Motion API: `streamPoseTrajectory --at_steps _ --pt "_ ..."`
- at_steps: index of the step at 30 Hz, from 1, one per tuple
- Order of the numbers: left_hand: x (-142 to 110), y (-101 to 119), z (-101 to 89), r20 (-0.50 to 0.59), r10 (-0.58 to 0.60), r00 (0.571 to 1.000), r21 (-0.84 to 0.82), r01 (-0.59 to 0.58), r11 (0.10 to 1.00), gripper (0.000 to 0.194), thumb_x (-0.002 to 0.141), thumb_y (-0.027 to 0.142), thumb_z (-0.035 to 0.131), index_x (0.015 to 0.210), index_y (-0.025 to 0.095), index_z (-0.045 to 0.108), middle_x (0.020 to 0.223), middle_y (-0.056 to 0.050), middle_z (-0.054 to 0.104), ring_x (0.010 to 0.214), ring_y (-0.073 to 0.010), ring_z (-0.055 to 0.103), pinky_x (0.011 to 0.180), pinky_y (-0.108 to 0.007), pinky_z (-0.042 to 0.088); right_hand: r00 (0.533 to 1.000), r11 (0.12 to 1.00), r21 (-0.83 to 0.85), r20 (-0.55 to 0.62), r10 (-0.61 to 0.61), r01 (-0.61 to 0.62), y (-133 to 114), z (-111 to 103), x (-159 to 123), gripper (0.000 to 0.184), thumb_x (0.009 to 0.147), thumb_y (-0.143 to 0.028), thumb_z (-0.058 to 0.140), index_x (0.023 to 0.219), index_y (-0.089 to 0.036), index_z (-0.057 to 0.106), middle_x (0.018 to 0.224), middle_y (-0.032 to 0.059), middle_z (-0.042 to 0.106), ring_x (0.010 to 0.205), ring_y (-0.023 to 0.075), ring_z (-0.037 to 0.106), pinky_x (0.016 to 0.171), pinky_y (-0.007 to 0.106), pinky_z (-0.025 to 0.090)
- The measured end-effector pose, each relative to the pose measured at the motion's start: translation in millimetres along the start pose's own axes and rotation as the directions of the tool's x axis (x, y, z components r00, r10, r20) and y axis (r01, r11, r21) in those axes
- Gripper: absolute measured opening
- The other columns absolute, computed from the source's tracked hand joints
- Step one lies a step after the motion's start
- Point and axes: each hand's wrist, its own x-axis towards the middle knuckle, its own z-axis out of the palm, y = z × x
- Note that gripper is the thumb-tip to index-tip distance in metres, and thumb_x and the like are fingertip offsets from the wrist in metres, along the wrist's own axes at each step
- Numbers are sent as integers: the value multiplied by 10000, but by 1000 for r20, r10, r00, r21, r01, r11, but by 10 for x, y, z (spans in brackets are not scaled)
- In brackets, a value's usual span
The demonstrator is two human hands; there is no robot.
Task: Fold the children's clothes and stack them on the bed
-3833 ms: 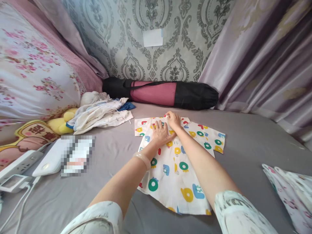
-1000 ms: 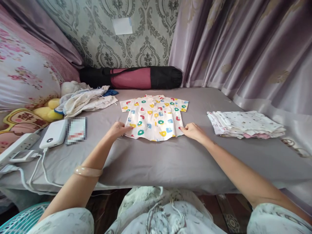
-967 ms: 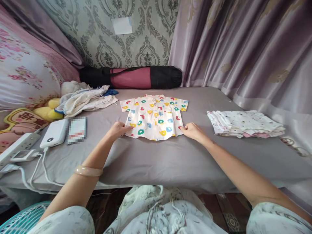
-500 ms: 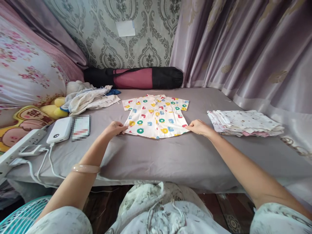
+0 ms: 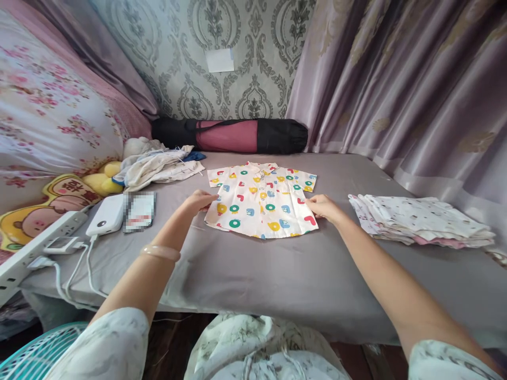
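A small white shirt (image 5: 259, 203) printed with coloured rings and letters lies flat, front up, on the grey bed sheet (image 5: 277, 274). My left hand (image 5: 200, 201) is at the shirt's left side edge, fingers drawn together on the fabric; a pale bangle sits on that wrist. My right hand (image 5: 322, 206) rests at the right side edge, with its fingers curled onto the cloth. Both arms reach forward from the near edge of the bed.
A stack of folded pale clothes (image 5: 420, 222) lies to the right. A loose heap of garments (image 5: 158, 166), a yellow plush toy (image 5: 103, 182), a power bank (image 5: 106, 215) and a power strip (image 5: 39, 244) are left. A black-and-pink rolled bag (image 5: 233, 136) lines the wall.
Both hands slid from the shirt's bottom corners up along its side edges. The view shifted slightly left and down; the shirt stays spread flat.
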Motion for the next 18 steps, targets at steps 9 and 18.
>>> streamPoseTrajectory --at_steps 9,18 --pt "308 156 379 -133 303 944 253 -263 931 410 878 215 502 1282 228 570 1154 -115 658 933 -211 653 733 -278 510 963 984 -136 -226 -147 119 -209 259 214 391 931 -239 397 1271 -233 588 1234 104 644 1112 258 601 891 344 460" --pt "188 -32 443 2 484 875 761 -316 567 406 990 318 250 1272 287 539 1223 -108 537 969 -247 637 763 -337 494 967 899 -419 -152 -206 125 -208 285 10 423 965 -191 279 1279 -187 563 1222 169 603 1086 287 605 901 415 431"
